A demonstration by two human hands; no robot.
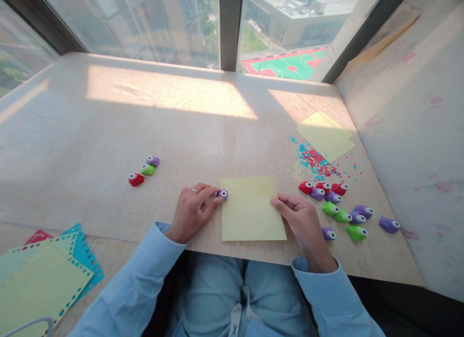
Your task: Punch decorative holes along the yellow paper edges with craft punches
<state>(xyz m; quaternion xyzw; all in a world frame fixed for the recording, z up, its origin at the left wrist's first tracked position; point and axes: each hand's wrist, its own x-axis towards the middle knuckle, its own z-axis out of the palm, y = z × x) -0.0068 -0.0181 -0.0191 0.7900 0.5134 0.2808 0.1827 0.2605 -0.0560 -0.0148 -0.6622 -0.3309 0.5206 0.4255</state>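
Note:
A pale yellow sheet of paper point(252, 213) lies near the table's front edge, with small holes at its top corners. My left hand point(195, 209) is closed on a small purple punch point(222, 195), which sits at the sheet's left edge near the upper left corner. The sheet's right edge is pinched between the thumb and fingers of my right hand point(299, 218). Beyond that hand stand several red, purple and green punches, among them a green one point(356, 232) and a red one point(340, 189).
Red, green and purple punches point(147, 169) stand at the left. Punched coloured sheets point(43, 279) are stacked at the lower left. Paper confetti point(316, 162) and more yellow sheets point(326, 136) lie at the back right. A wall point(420, 134) bounds the right side, windows the back.

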